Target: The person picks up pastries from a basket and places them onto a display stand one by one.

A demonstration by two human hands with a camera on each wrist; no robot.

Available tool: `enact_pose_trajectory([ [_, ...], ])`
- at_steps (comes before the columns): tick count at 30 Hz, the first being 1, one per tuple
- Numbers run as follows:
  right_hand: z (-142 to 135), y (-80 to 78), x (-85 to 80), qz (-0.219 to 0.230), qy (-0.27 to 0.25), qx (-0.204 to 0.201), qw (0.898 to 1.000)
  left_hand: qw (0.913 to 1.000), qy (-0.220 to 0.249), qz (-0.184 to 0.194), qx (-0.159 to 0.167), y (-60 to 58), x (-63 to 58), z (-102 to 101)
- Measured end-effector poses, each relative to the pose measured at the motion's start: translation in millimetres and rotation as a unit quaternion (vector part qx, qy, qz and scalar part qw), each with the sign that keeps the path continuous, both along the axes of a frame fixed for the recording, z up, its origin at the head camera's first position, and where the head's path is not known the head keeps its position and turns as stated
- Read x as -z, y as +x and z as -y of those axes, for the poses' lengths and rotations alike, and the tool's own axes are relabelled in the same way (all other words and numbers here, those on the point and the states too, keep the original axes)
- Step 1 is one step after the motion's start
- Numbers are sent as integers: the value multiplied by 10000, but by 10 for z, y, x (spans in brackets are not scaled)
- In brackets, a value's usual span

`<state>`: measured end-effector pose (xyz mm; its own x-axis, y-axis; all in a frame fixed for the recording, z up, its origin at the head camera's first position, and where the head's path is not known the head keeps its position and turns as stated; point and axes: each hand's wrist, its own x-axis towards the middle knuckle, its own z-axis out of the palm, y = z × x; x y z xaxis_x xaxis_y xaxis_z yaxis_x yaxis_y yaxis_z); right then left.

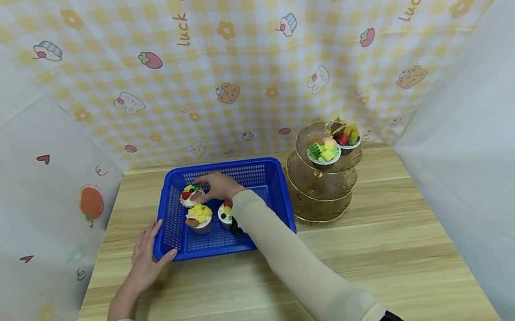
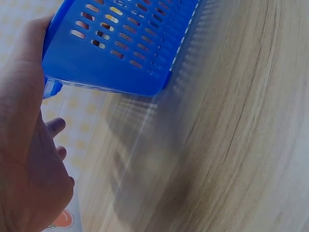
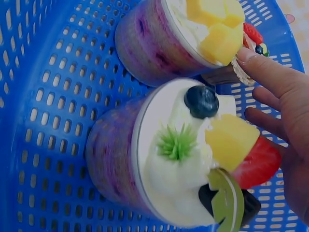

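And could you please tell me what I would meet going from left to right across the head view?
Left-side cloth, left hand, blue basket, tiered stand, right-side cloth.

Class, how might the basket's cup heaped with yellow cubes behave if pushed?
The cup would likely roll if knocked over, since its side is round. That side looks smooth, so it may be slippery. The yellow cubes sit piled on top, so they might come loose unless fixed.
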<state>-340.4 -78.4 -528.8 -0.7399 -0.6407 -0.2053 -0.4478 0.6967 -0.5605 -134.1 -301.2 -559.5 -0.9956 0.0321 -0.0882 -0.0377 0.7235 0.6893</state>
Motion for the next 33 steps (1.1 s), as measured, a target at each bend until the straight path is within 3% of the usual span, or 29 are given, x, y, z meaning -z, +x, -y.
enact_pose_trajectory([
  [10,43,17,25,35,77,-185,9998,10000,2,61,-46,26,3,-31],
  [33,133,39,84,-582,527,-245,9966,9997,188,-130,-106,43,59,-80],
])
